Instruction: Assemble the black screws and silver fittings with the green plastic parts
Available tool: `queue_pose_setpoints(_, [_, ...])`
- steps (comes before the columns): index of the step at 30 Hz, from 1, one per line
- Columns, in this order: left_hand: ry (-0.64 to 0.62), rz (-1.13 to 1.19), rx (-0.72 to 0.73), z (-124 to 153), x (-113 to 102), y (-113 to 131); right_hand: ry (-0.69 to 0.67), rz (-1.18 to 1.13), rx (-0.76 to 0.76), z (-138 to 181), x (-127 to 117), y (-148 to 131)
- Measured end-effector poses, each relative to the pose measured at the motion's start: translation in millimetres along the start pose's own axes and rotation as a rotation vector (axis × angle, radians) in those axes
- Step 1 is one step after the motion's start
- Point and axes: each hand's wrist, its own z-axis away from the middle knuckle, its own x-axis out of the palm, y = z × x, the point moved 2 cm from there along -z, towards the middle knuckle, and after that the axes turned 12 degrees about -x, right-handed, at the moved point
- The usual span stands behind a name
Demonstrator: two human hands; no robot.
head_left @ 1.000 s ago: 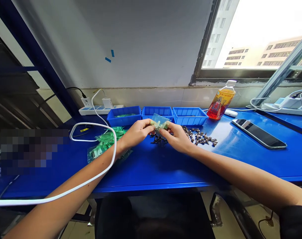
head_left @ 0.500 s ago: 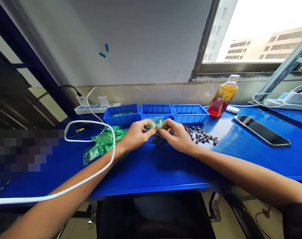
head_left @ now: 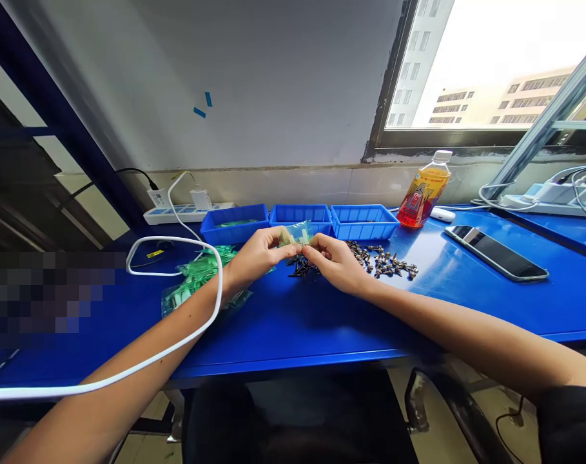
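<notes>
My left hand [head_left: 258, 256] and my right hand [head_left: 335, 262] meet over the middle of the blue table [head_left: 322, 322]. Both pinch a small clear plastic bag [head_left: 296, 234] with pale parts inside, held between their fingertips. Just below the bag lies a little heap of dark screws [head_left: 300, 267]. A bigger scatter of dark screws [head_left: 382, 263] spreads to the right of my right hand. A pile of green filled bags [head_left: 196, 278] lies by my left wrist.
Three blue bins [head_left: 300, 219] stand in a row behind my hands. An orange drink bottle [head_left: 422, 191] and a phone [head_left: 496, 260] are at the right. A white cable [head_left: 176, 245] loops over my left forearm from a power strip [head_left: 176, 211].
The hands stayed together on the bag, shifting slightly; the bag now sits lower between the fingertips. The view has drifted a little.
</notes>
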Motion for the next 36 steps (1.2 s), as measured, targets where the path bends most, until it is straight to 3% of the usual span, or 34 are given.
queue_pose_setpoints(9, [-0.119,0.106,-0.079,-3,-2,-1,-0.018,0.082,-0.031,2,1,-3])
queue_pose_setpoints(20, [-0.1,0.066,-0.043,-3,-1,1,-0.044,0.166,-0.085,3,1,-2])
queue_pose_setpoints(25, [-0.027,-0.139,0.036,-2,1,0,-0.056,0.194,-0.107,1,0,2])
queue_pose_setpoints(31, [0.136,-0.607,0.282,2,1,1,-0.106,0.233,-0.128,0,2,8])
queue_pose_setpoints(36, [0.136,-0.701,0.369,2,-1,-1,-0.121,0.249,-0.126,1,2,9])
